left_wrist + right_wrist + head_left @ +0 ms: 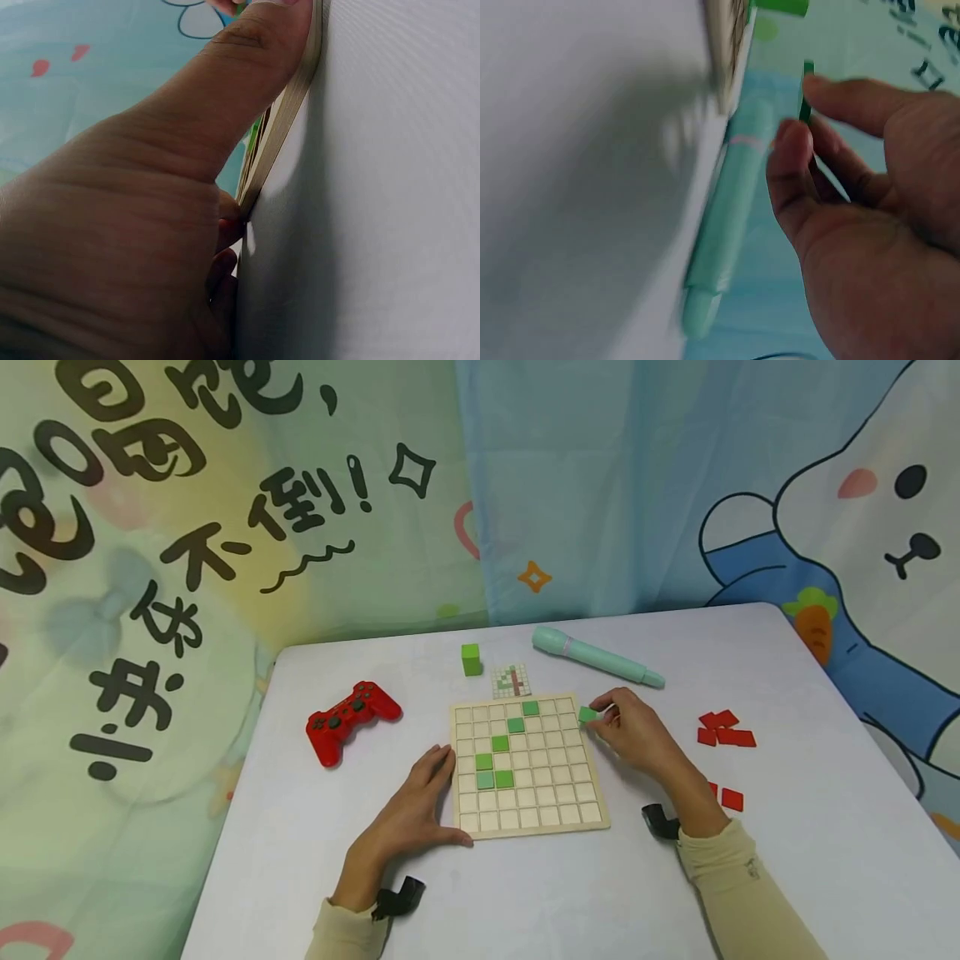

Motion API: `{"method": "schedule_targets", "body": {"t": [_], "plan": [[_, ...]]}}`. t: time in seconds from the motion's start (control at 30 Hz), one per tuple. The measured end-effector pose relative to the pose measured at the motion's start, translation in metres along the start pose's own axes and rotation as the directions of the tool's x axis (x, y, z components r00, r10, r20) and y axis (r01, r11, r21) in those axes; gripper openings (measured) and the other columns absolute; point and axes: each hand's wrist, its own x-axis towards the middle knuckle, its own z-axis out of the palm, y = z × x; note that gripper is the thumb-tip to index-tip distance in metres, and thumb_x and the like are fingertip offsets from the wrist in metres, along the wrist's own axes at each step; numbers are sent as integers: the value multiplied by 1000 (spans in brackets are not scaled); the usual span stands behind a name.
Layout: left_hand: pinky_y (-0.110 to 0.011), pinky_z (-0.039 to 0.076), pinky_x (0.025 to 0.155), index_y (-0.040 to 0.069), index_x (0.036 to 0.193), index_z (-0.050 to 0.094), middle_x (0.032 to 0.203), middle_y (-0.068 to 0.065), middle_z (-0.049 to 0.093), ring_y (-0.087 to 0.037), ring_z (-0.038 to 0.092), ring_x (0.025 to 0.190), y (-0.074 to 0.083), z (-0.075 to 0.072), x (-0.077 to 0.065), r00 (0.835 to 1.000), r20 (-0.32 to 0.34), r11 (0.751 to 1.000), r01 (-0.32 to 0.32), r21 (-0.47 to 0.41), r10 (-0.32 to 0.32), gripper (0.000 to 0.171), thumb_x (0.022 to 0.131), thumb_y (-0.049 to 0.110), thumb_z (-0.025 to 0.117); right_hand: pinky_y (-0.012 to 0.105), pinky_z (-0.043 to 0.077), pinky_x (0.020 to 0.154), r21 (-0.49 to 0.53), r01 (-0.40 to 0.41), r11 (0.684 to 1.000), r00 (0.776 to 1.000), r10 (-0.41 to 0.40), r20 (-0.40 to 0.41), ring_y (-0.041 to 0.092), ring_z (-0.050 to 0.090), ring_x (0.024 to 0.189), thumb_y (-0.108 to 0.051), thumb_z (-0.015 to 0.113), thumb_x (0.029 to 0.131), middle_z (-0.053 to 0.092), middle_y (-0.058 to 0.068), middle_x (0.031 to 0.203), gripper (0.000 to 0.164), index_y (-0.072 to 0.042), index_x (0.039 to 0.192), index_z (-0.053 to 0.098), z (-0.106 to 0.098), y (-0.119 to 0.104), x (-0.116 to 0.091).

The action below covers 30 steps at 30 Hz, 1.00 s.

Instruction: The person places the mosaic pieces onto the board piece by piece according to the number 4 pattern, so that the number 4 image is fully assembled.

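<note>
A square wooden grid board [540,834] lies on the white table. Several green square tiles [500,743] sit in its cells, mostly along a diagonal. My left hand [408,814] rests at the board's lower left corner, thumb along the near edge and fingers against the left side; the left wrist view shows the thumb [247,60] lying over the rim. Just off the board's right edge, my right hand [637,735] pinches a green square tile [587,716] between thumb and fingertips. In the right wrist view this tile [807,94] is seen edge-on, above the table.
Behind the board are a small patterned card [512,681], a green block stack [471,660] and a mint-green stick-shaped object [600,660]. A red game controller [348,718] lies left. Red tiles [737,738] lie right, some partly behind the right forearm.
</note>
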Motion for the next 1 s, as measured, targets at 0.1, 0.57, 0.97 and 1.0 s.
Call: {"method": "schedule_targets", "body": {"t": [0.1, 0.57, 0.97, 1.0], "plan": [[-47, 30, 134, 12, 171, 20, 180, -2, 18, -26, 9, 170, 0, -1, 0, 1000, 1, 1000, -1, 4, 1, 135, 69, 53, 99, 30, 52, 79, -13, 88, 996, 993, -86, 81, 21, 61, 94, -10, 72, 100, 63, 13, 108, 25, -1, 122, 62, 4, -16, -6], [-47, 30, 134, 12, 171, 19, 180, -3, 18, -25, 10, 170, 0, -1, 0, 1000, 7, 1000, -9, 8, 9, 135, 70, 55, 98, 26, 51, 75, -25, 274, 961, 889, -244, 387, 7, 53, 85, -12, 72, 101, 60, 4, 102, 17, -4, 114, 64, 45, -55, -20], [-46, 30, 134, 12, 171, 19, 180, -3, 17, -26, 10, 170, -1, -2, 1, 1000, 12, 1000, -5, 23, 5, 135, 71, 57, 97, 24, 49, 71, -52, 366, 929, 868, -321, 378, 6, 50, 81, -10, 74, 100, 58, 4, 102, 13, -6, 108, 65, 59, -61, -16], [-46, 30, 134, 12, 171, 19, 180, -3, 17, -25, 10, 170, -1, -2, 1, 1000, 12, 1000, -2, 25, 1, 135, 71, 57, 97, 24, 49, 71, -52, 372, 927, 866, -327, 377, 6, 50, 81, -10, 75, 99, 58, 5, 103, 13, -6, 107, 65, 60, -61, -15]]}}
